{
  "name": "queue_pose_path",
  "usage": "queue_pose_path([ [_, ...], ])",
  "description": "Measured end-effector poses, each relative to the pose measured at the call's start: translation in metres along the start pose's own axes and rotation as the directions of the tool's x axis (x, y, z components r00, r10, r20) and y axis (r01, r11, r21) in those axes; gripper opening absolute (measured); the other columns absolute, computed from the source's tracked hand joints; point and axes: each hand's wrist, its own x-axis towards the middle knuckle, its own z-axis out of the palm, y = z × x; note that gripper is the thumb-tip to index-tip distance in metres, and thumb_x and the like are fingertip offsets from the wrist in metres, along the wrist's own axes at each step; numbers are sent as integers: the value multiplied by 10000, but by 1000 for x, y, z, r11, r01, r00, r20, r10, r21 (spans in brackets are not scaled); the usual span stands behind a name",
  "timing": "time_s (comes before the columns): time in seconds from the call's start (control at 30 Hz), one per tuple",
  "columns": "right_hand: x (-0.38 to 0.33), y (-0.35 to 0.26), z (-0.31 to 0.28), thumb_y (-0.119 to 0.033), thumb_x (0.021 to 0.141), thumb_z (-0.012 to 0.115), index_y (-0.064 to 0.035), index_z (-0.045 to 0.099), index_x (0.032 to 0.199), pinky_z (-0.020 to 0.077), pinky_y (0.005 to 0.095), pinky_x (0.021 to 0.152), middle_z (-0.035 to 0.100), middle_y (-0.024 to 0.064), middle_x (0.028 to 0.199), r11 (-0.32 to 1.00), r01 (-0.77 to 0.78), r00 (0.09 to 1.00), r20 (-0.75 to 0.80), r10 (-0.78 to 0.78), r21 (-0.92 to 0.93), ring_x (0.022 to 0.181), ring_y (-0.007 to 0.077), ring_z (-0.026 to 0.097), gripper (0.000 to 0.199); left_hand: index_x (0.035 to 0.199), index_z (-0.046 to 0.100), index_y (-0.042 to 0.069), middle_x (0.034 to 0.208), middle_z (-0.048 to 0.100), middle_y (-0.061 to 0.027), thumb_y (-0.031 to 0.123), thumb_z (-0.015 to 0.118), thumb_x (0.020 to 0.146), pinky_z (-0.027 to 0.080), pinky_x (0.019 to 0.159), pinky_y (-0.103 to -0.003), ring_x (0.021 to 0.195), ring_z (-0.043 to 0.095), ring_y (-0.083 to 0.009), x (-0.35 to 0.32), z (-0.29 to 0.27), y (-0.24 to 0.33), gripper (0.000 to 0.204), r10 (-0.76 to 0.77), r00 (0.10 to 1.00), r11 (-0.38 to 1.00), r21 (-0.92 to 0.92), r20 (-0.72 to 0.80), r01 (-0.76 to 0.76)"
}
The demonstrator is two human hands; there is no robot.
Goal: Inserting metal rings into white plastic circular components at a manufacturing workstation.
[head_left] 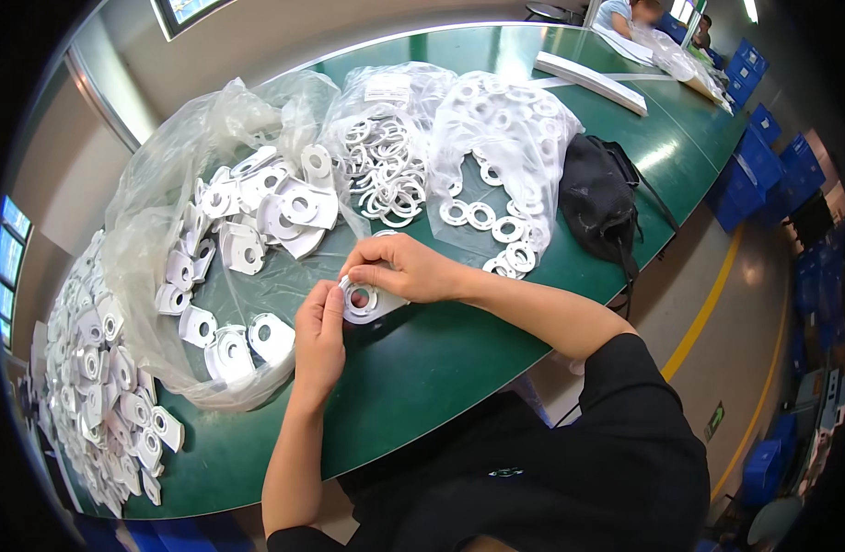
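Between both hands, just over the table, is a white plastic bracket [375, 314] with a round ring set around its hole. My left hand [319, 340] grips its left edge between thumb and fingers. From the right, my right hand [406, 269] is closed over its upper edge, the thumb on the ring. Beyond my hands, an opened clear bag [248, 400] holds several loose white brackets [298, 204]. Behind it lie a bag of thin white C-shaped rings [386, 166] and a bag of flat round rings [480, 216].
A large heap of white bracket pieces [100, 396] covers the table's left end. On the right, a black bag [599, 198] with straps lies near the edge of the green table [441, 368]. A long white strip [590, 83] lies farther back. Blue bins [752, 179] stand across the aisle; another person [625, 18] sits far off.
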Motion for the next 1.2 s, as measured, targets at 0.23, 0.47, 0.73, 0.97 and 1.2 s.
queue_pose_path([
  [0.23,-5,-6,6,-139,918,565,17,610,906,456,249,692,628,45,784,983,-56,998,-25,52,-176,731,100,555,162,796,513,-29,591,488,-57,185,474,966,331,512,-304,559,407,-106,0,-7,6,276,163,986,874,469,-41,-125],
  [0.47,-2,4,17,-147,926,585,1,605,922,450,217,685,628,14,825,976,-85,989,-99,107,198,756,53,547,150,935,512,0,762,570,-44,201,499,962,385,540,-278,615,472,-115,2,-5,6,204,-32,993,992,121,-113,46],
  [0.73,-4,3,24,-217,904,647,-21,562,976,444,193,666,609,1,836,862,-181,943,-165,289,474,770,37,551,225,1214,365,21,981,618,-189,127,589,900,498,729,-396,864,640,-325,-8,16,5,400,209,975,868,475,-80,-146],
  [0.97,-7,-7,13,-200,800,754,-29,601,886,446,208,606,607,6,779,968,-200,956,-246,158,-154,718,43,548,245,1207,373,10,995,628,-216,103,593,892,501,742,-386,893,649,-311,-7,15,0,395,154,987,895,429,-41,-122],
  [1.2,3,2,-2,-118,877,649,19,647,1017,480,215,579,648,33,778,971,-168,972,-135,192,167,651,65,575,196,1127,432,-12,935,645,-125,94,600,894,478,686,-273,851,609,-121,3,0,-7,306,18,998,999,33,-62,-16],
])
